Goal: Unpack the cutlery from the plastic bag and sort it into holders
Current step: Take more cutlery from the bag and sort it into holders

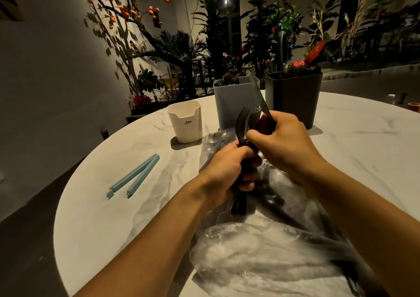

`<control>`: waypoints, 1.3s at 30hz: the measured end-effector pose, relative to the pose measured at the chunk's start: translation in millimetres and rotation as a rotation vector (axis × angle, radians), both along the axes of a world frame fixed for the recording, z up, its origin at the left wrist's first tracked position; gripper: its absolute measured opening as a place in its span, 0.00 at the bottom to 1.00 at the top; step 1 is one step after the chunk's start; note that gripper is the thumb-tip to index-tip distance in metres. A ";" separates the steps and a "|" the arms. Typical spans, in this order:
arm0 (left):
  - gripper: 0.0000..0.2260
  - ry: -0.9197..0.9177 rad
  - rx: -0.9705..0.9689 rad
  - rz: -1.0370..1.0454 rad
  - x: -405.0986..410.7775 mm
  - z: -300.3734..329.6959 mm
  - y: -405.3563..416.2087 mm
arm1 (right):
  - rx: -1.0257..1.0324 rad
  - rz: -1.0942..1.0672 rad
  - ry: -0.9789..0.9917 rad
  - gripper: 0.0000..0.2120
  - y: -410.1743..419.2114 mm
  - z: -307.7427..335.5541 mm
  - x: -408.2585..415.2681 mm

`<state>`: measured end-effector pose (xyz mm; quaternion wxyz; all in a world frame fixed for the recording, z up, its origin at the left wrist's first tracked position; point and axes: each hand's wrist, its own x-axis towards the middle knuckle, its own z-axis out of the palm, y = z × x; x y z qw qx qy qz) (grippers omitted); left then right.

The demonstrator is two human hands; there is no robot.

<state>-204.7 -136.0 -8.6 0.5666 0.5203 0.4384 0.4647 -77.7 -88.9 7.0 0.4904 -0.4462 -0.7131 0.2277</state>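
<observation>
Head view: both hands grasp dark cutlery above the bag.

Left hand [229,171] is clenched around a bundle of dark cutlery [241,196], handles pointing down, with a fork [242,124] head rising above the fist. Right hand [281,142] has its fingers curled around a knife [259,96], whose blade tilts up and away, overlapping the grey holder [231,103] in this view. Clear plastic bag [261,258] lies crumpled on the white table [109,217] under both forearms, with more dark pieces inside. White holder [186,121] stands left of the grey one; dark holder [293,98] stands right of it. Blue clip [134,178] lies open on the table, well apart to the left.
</observation>
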 end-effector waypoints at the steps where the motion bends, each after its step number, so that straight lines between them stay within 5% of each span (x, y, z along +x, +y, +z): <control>1: 0.09 0.031 0.007 -0.011 0.6 0.4 -0.8 | 0.013 0.008 -0.021 0.07 0.1 0.0 -0.2; 7: 0.12 -0.111 -0.033 0.119 -2.8 4.1 5.8 | -0.034 0.158 0.212 0.08 0.4 0.1 -0.7; 10: 0.13 -0.289 -0.080 0.198 -10.0 5.9 14.5 | -0.048 0.119 0.153 0.12 1.3 -0.3 -0.2; 19: 0.15 -0.671 -0.035 0.467 -22.8 9.0 26.0 | -0.295 0.473 -0.362 0.17 -22.7 8.5 -4.4; 23: 0.17 -0.609 -0.021 0.586 -16.1 9.0 22.5 | -0.392 0.520 -0.389 0.12 -24.5 3.1 -11.2; 29: 0.18 -0.833 0.046 0.445 -23.4 8.6 25.6 | -0.612 0.561 -0.349 0.13 -22.8 10.8 0.0; 35: 0.17 -0.751 0.078 0.474 -32.8 5.0 29.7 | -0.555 0.523 -0.179 0.09 -17.2 17.8 10.5; 39: 0.15 -0.408 0.097 0.384 -26.3 4.3 24.9 | -0.459 0.408 0.080 0.06 -12.6 17.0 14.0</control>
